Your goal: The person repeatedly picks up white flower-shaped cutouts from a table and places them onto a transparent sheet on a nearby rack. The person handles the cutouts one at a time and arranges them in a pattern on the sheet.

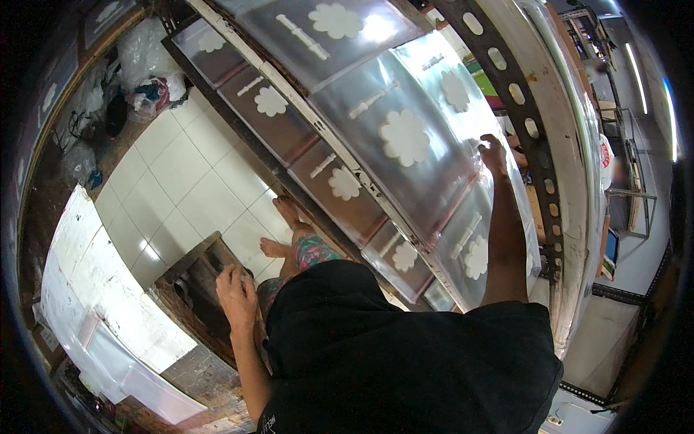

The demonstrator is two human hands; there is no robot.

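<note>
Clear plastic sheets (pixel 434 184), each printed with a white flower shape and a white bar, lie in rows on a long rack to my right. At the far side of the upper row, my right hand (pixel 494 153) has its fingers bent in a pinch at the edge of a glossy sheet (pixel 454 69). How much of the sheet lies between its fingers is hard to see. My left hand (pixel 237 293) hangs open, fingers loosely stretched, above a dark wooden stool or box (pixel 189 271). It holds nothing.
A white rail (pixel 329 134) divides the upper row from a lower row of printed sheets (pixel 271 101). A slotted metal bar (pixel 517 94) borders the far side. At left stands a white-topped table (pixel 108 267) with plastic sheets on it. Crumpled plastic bags (pixel 148 54) lie beyond the tiled floor (pixel 195 159).
</note>
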